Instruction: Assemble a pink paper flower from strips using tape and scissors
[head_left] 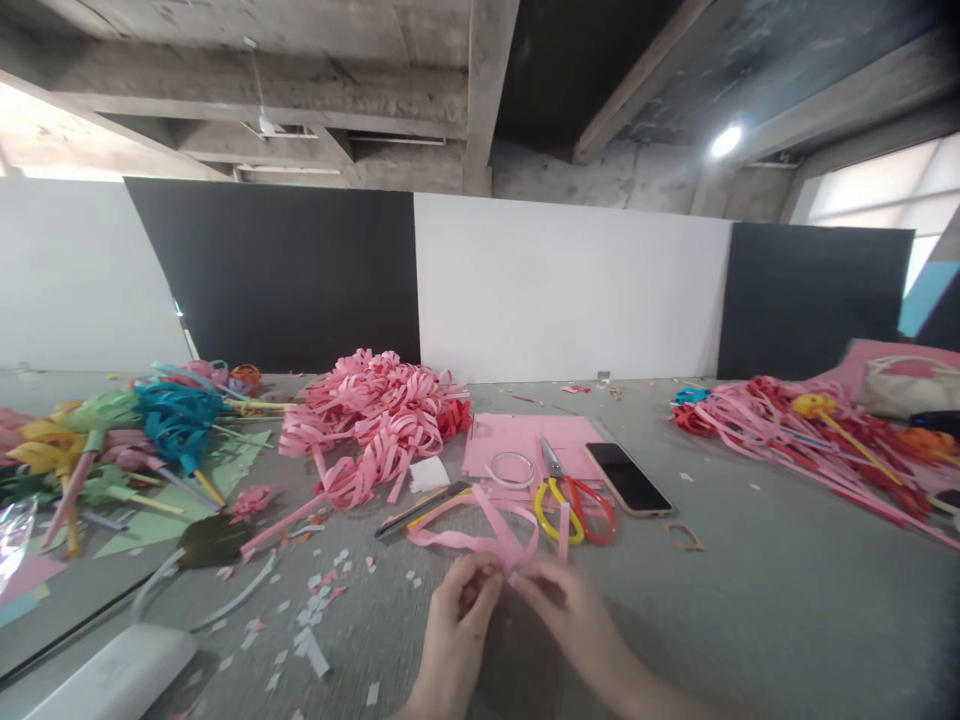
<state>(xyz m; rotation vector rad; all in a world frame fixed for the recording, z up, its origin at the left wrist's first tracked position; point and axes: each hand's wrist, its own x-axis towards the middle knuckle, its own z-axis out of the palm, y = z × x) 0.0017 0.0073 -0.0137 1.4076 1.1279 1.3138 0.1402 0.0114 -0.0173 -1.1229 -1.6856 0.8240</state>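
Pink paper strips [508, 542] sat over gray tabletop [727, 630] near scissors [553, 465], pinched by my left hand [457, 618] and right hand [566, 605]. Paper scraps [315, 656] littered tabletop; black-and-white partition [570, 290] stood behind, concrete beams [300, 100] ran overhead.

Pink paper strips [511, 546] between fingers [486, 596]

I have left hand [459, 610] and right hand [564, 600] close together, low centre, both pinched, nearly meeting. Left forearm [441, 680] rises steeply from bottom edge; right forearm [626, 678] slants in from lower right.
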